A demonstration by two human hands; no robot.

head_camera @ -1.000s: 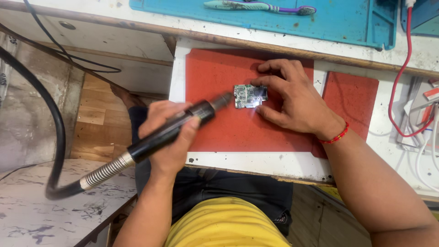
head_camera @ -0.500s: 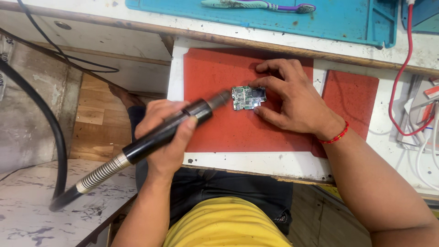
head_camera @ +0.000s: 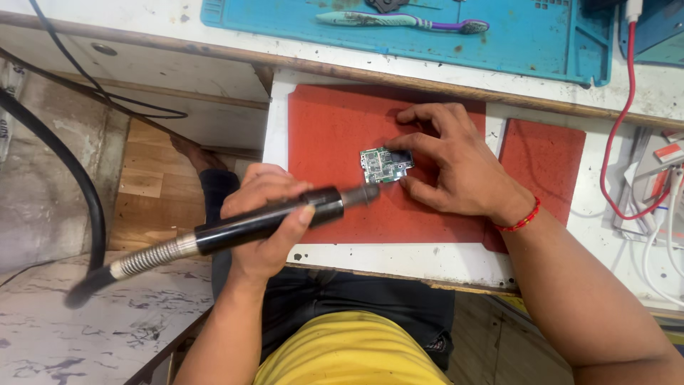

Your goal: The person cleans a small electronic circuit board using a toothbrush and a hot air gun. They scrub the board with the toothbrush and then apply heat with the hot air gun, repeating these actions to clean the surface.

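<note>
A small green circuit board (head_camera: 383,165) lies on a red mat (head_camera: 335,128). My right hand (head_camera: 456,164) rests on the mat and pins the board by its right edge with finger and thumb. My left hand (head_camera: 265,221) grips a black hot-air wand (head_camera: 285,214), held nearly level. The wand's metal nozzle sits just below the board's lower left corner. A spring-wrapped black hose (head_camera: 85,214) runs from the wand's back end off to the left.
A blue work mat (head_camera: 513,36) with a toothbrush (head_camera: 399,21) lies at the back. A second red mat (head_camera: 545,157) sits to the right. A red cable (head_camera: 616,128) and white cables (head_camera: 662,235) lie at the far right. A marbled surface (head_camera: 71,335) is lower left.
The wand has swung from a steep tilt to nearly level, and its nozzle has dropped from the board's left edge to just below it. My right hand has stayed on the board.
</note>
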